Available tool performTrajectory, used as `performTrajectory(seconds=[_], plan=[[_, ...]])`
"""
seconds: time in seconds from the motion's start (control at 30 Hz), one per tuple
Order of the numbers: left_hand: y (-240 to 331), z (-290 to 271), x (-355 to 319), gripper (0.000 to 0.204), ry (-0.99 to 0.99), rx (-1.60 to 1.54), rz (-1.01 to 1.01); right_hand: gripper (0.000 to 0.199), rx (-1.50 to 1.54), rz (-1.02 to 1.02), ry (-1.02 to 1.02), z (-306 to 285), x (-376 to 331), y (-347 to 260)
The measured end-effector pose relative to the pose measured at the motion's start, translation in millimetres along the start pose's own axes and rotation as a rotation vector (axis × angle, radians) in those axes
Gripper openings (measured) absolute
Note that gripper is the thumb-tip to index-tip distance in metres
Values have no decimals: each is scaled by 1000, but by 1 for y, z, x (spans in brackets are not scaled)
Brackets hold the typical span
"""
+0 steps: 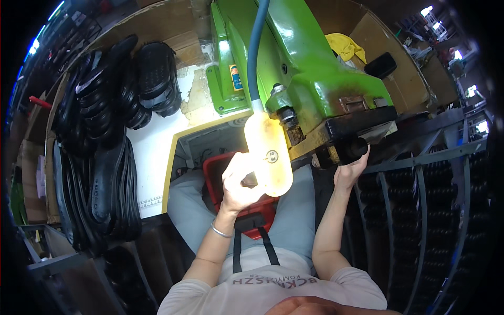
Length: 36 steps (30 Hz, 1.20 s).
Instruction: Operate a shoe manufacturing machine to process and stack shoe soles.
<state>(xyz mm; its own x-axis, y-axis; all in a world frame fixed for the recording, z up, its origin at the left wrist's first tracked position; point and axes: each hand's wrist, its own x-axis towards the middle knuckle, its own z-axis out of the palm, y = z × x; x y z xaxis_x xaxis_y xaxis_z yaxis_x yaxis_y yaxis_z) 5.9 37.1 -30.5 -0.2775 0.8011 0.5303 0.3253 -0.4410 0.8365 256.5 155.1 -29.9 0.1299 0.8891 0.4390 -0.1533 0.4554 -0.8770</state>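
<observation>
A glowing yellow oblong work lamp [269, 152] hangs in front of the green machine [320, 89] on a blue-grey bendable tube [255, 52]. Right beside the lamp is my left hand [240, 184], its thumb and fingers curled in. The lamp hides the fingertips, and whatever they may hold cannot be made out. At the machine's near right end, my right hand [350, 170] is closed around the lower side of a black round knob-like part [353, 150]; some of its fingers are out of sight behind that part.
Black shoe soles [100, 178] are stacked and bundled on the left of the white tabletop [149, 149], which has a yellow edge [170, 170]. A red bin [212, 173] stands between my knees. Cardboard [399, 47] borders the bench. Metal racks [428, 157] with dark items stand at right.
</observation>
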Motion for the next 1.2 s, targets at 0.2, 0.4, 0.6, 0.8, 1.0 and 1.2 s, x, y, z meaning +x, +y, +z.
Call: performTrajectory(seconds=[0.2,0.4,0.6,0.8,1.0,1.2], plan=[[5,-15,7,37,8,24,1,95,11,5,-54,12,-6,5],[-1,-48,0,46,77,84,-18,94,44,102,-55,34,-27,9],[-21,-92,-15,51,84,-97,-62,89,98,30,-103,80,-60,3],[-42,-118,-38,44,72,-185,-185,84,-14,-94,-116,105,-84,5],[-44,-87,-31,39,-146,497,-47,100,-574,-450,-127,107,-86,3],[-15,0,-4,24,-31,233,-35,79,-627,-553,-158,103,-91,6]])
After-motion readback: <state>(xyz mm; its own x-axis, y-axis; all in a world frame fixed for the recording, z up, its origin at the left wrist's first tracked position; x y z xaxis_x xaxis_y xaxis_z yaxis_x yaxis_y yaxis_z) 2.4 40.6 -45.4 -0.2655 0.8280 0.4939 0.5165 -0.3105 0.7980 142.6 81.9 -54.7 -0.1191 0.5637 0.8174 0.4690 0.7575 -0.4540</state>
